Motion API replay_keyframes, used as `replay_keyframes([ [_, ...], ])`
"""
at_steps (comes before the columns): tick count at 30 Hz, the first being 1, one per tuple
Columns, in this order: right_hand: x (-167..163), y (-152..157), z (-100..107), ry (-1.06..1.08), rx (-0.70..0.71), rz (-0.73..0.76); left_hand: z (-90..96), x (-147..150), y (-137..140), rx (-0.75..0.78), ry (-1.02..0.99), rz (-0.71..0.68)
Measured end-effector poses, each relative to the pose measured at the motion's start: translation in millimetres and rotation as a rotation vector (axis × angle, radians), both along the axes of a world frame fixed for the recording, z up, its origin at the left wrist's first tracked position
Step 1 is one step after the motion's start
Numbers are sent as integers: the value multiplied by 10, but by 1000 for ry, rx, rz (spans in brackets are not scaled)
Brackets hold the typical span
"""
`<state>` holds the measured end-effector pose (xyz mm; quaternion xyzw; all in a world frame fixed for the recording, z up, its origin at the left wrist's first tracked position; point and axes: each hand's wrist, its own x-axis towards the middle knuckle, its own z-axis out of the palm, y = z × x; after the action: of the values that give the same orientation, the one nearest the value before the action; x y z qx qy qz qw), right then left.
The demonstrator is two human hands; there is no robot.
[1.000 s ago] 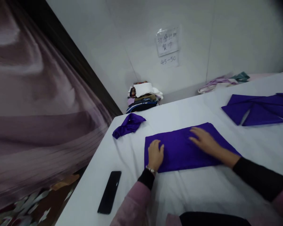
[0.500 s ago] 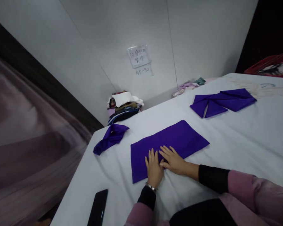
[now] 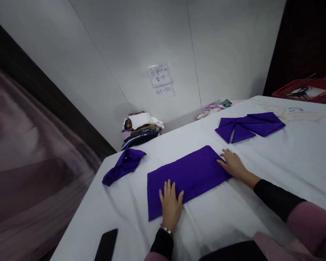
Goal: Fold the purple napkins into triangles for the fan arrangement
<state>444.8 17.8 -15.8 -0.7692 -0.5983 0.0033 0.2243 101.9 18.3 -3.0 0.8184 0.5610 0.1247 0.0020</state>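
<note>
A purple cloth napkin (image 3: 187,174), folded into a flat four-sided band, lies in front of me on the white-covered table (image 3: 222,217). My left hand (image 3: 171,204) rests flat on its near left part, fingers spread. At the napkin's right end is my right hand (image 3: 232,163), fingers apart, the thumb over the cloth's edge. Farther right lies a second purple napkin (image 3: 266,123), folded into pointed shapes. A third purple cloth (image 3: 125,165), twisted and loosely folded, sits at the left edge of the table.
A black phone (image 3: 106,244) lies at the near left. Beyond the far edge stand a stack of folded clothes (image 3: 141,128) and more fabric (image 3: 210,110). A red basket (image 3: 317,95) is at the far right. A handwritten sign (image 3: 160,76) hangs on the wall.
My right hand has slid right from the napkin's middle to its right end. My left hand stays flat on the near left part. The view has tilted slightly.
</note>
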Motion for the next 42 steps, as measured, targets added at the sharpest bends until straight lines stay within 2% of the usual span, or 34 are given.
replay_keyframes([
  [4, 132, 6, -39, 70, -95, -78, -38, -178, 11, 19, -6, 101],
  [10, 59, 6, -74, 103, -61, -115, -115, -377, 1, -3, 3, 215],
  [17, 114, 26, -94, 92, -51, -134, -157, -387, 8, 16, 6, 228],
  [27, 154, 35, -258, 93, 17, -139, -156, -389, -2, 8, 12, 236],
  [42, 208, -38, -181, -32, -8, -20, -145, -396, 52, -34, 32, 269],
])
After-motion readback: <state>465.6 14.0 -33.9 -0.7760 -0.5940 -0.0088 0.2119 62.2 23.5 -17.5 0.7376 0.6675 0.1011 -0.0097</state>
